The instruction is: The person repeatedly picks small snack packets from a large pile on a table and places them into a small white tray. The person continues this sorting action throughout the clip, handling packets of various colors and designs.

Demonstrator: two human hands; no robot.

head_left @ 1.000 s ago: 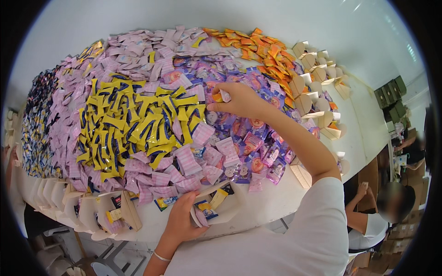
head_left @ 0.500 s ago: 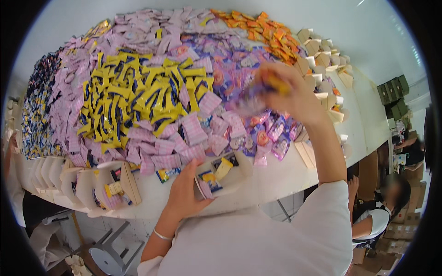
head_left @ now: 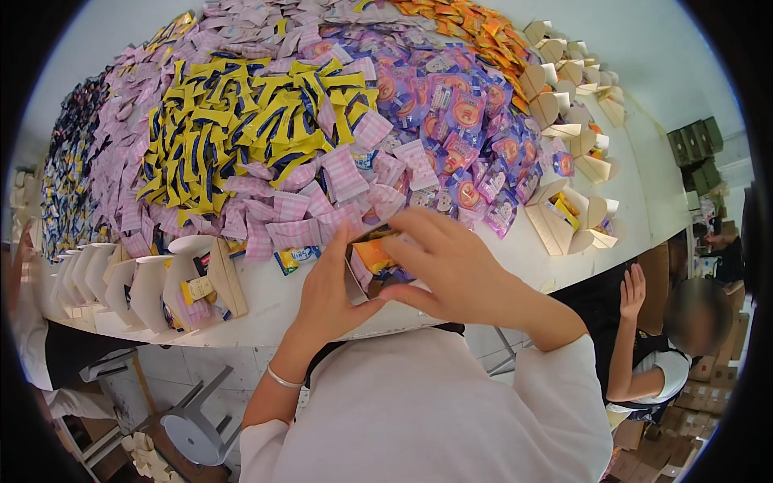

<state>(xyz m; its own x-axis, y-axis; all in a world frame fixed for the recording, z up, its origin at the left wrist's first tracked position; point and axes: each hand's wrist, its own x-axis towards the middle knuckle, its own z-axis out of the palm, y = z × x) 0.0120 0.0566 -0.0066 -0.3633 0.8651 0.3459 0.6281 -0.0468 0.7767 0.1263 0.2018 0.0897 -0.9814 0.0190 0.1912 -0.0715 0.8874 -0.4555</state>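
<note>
A small open cardboard box sits at the table's near edge, with my left hand wrapped round its left side. Inside lie an orange packet and a pink-checked packet. My right hand reaches over the box from the right, its fingers curled down onto the packets at the opening and its thumb by the near rim. That hand hides most of the box's right part. Just left of the box rests a blue-and-yellow packet.
Heaped packets spread beyond my hands: yellow, pink-checked, purple and orange. Filled boxes line the left edge and right side. A grey stool stands below left; another person is at the right.
My right hand has come from the purple packets back to the box, bringing packets with it. An orange packet now shows inside. The view has shifted slightly, and the other person's hand is raised.
</note>
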